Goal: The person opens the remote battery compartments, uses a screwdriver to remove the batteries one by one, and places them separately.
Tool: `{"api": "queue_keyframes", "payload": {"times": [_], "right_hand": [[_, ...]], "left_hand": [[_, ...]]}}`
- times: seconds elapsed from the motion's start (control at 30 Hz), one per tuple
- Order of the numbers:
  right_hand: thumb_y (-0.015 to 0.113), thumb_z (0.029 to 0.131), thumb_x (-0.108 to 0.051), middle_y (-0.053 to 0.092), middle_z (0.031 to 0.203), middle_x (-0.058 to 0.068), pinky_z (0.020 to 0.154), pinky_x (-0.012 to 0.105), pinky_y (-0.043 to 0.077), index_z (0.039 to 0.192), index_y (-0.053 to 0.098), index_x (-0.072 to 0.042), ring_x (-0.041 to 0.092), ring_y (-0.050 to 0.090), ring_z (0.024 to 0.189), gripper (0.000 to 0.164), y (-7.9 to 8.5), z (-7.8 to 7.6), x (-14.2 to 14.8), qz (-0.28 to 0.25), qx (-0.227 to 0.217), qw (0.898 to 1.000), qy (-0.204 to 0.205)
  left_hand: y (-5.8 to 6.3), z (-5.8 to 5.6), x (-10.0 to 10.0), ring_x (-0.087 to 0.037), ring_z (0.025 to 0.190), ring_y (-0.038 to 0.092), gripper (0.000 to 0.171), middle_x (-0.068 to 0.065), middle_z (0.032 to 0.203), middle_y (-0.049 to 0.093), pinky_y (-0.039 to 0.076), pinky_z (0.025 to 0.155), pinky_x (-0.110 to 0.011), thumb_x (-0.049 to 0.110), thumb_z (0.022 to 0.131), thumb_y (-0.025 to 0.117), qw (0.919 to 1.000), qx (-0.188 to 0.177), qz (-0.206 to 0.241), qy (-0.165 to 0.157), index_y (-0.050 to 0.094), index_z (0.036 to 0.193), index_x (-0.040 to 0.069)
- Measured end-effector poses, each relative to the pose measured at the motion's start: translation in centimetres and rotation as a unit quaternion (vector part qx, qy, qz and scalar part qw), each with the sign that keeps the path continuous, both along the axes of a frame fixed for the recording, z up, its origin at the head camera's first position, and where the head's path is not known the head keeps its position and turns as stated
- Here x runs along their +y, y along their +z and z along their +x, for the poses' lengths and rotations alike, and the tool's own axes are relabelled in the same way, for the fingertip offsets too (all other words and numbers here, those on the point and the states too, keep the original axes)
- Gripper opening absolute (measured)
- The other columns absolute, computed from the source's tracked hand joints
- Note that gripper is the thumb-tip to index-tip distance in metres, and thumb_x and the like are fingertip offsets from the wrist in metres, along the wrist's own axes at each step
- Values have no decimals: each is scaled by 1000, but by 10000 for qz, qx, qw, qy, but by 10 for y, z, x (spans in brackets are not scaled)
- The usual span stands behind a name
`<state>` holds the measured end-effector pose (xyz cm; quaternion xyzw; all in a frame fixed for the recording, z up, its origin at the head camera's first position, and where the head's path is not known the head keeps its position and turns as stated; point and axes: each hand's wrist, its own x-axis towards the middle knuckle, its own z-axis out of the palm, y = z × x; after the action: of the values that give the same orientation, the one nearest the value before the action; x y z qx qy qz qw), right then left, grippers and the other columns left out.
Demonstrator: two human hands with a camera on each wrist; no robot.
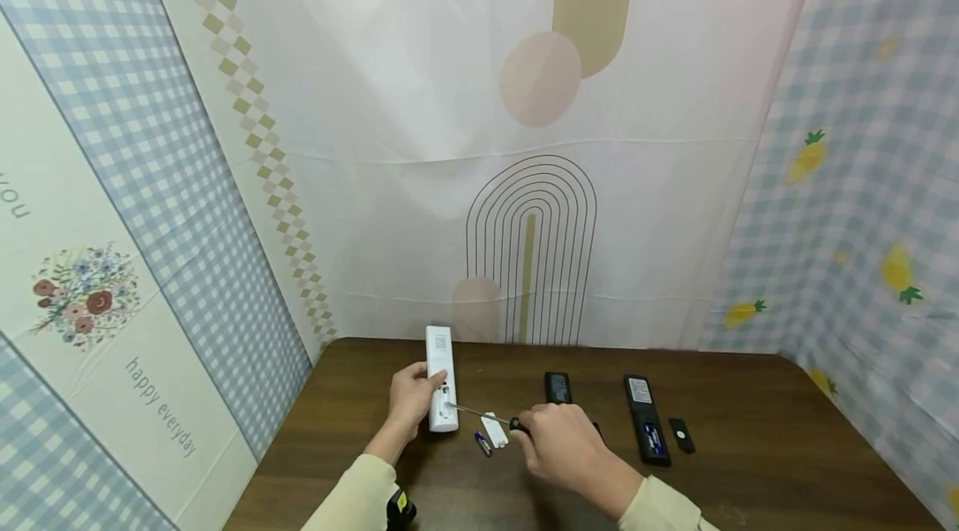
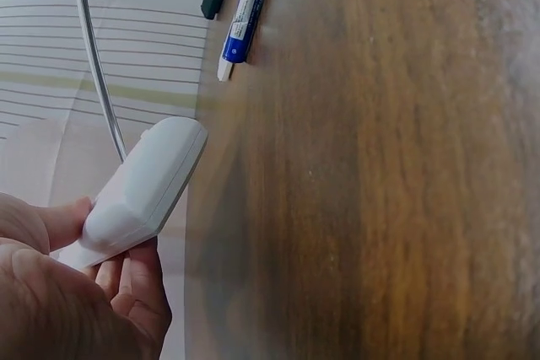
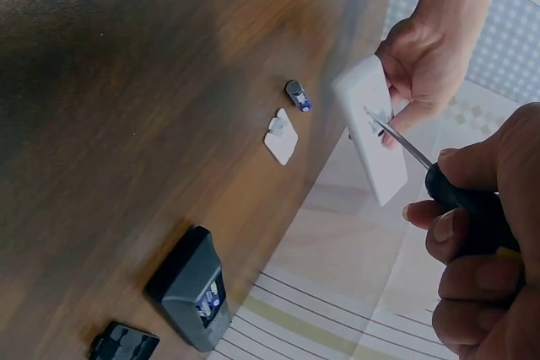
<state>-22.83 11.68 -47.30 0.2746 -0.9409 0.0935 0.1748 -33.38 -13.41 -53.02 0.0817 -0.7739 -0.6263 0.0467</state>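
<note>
My left hand (image 1: 408, 398) holds a white remote control (image 1: 440, 356), back side up, with its battery compartment uncovered. The thumb lies across the remote's back and the fingers wrap its underside. In my right hand (image 1: 565, 448) is a screwdriver (image 3: 411, 149), gripped by its dark handle. Its metal shaft slants left, and the tip reaches into the remote's compartment. On the table between the hands lie a blue-and-white battery (image 1: 483, 443) and a small white battery cover (image 1: 494, 429), close together.
A black remote (image 1: 558, 387) lies partly hidden behind my right hand. Farther right is another black remote (image 1: 646, 419) with batteries in its uncovered compartment, beside a small black cover (image 1: 682, 435). A black object with a yellow mark (image 1: 400, 506) is beside my left sleeve. Fabric hangs behind the table.
</note>
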Motion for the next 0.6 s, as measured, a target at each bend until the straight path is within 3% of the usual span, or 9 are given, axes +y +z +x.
{"api": "queue_keyframes", "payload": {"times": [0.33,0.47,0.6], "right_hand": [[77,97,-30,56,63,-12,49,23,37,67,58,-22,-1,43,53,35,-5,-2,7,-130,139,9998,-15],[78,96,-27,64,67,-12,50,23,40,73,67,-20,-3,48,55,26,-5,-2,11,-357,58,9993,-59],[76,98,-25,63,67,-12,51,20,37,80,72,-19,-4,44,55,20,-6,-1,20,-694,-79,9973,-248]], "left_hand": [[-3,2,-1,-18,85,72,38,-21,111,77,60,74,-32,19,99,75,9999,-121,-12,81,70,129,-3],[-5,1,-2,-18,85,71,38,-20,109,77,59,74,-32,20,99,75,9999,-134,-7,70,70,128,-4],[-6,2,-6,-19,88,71,40,-21,110,77,59,76,-32,21,99,75,9999,-130,-17,26,69,129,-5]]}}
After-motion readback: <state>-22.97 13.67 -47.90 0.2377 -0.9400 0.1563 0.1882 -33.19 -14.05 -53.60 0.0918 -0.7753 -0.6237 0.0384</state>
